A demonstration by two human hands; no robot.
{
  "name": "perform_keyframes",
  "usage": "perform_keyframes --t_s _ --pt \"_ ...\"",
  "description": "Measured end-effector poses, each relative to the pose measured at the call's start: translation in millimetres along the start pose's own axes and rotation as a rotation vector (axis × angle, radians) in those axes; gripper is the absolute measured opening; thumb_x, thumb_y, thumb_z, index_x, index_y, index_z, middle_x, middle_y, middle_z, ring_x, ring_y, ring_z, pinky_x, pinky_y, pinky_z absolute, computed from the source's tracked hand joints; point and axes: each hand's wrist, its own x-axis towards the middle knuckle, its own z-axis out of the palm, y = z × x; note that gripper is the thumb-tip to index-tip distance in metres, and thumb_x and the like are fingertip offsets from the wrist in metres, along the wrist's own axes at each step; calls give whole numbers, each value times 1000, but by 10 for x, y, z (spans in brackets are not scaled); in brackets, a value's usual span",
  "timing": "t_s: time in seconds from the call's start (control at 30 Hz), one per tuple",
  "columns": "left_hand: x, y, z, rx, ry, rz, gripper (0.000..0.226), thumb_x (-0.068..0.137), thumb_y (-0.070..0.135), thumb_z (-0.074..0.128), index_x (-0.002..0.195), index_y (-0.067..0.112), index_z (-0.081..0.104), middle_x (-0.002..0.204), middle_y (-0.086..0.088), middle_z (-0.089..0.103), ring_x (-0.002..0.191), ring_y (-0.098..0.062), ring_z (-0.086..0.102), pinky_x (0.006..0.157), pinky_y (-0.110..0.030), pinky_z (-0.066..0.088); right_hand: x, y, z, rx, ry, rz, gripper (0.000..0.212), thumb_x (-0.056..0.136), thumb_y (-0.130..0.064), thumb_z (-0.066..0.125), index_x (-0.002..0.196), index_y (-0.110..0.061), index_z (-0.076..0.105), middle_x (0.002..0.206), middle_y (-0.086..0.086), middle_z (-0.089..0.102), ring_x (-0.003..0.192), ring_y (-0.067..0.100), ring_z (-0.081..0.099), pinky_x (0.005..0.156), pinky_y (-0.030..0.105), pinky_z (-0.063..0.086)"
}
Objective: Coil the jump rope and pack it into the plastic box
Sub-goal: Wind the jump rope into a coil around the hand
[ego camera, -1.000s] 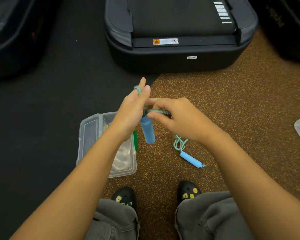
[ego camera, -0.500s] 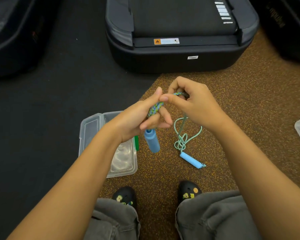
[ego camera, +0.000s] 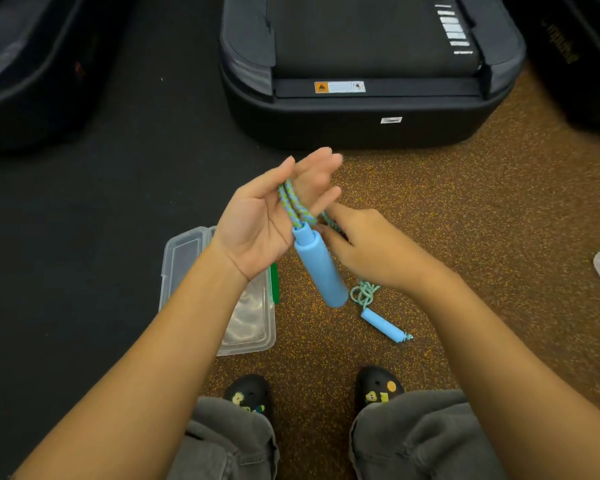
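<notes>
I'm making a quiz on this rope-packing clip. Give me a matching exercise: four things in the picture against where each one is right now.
Things
1. upper blue handle
2. lower blue handle
3. plastic box
4. treadmill

Places
A. open on the floor, under the left forearm
B. lying on the speckled floor, near the right shoe
C. ahead of the person, past both hands
D. hanging below the left hand on wrapped rope

Pairs: 1-D, 2-B, 3-A, 4-C
</notes>
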Motion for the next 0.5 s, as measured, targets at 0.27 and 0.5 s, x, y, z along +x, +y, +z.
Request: perform_keyframes --t_s 0.27,0.5 --pt "97 -82 -44 315 246 8 36 98 19 33 124 3 51 117 -10 62 107 -17 62 94 -27 49 -55 -27 59 -82 -64 -17 14 94 -22 42 83 -20 35 67 -2 42 66 23 43 62 34 31" --pt "110 -163 -162 1125 428 81 28 97 22 39 117 15 57 116 0 59 113 -14 56 102 -26 41 -95 -57 19 -95 -73 -77 14 92 -28 48 86 -16 50 62 -11 39 61 14 46 60 33 38"
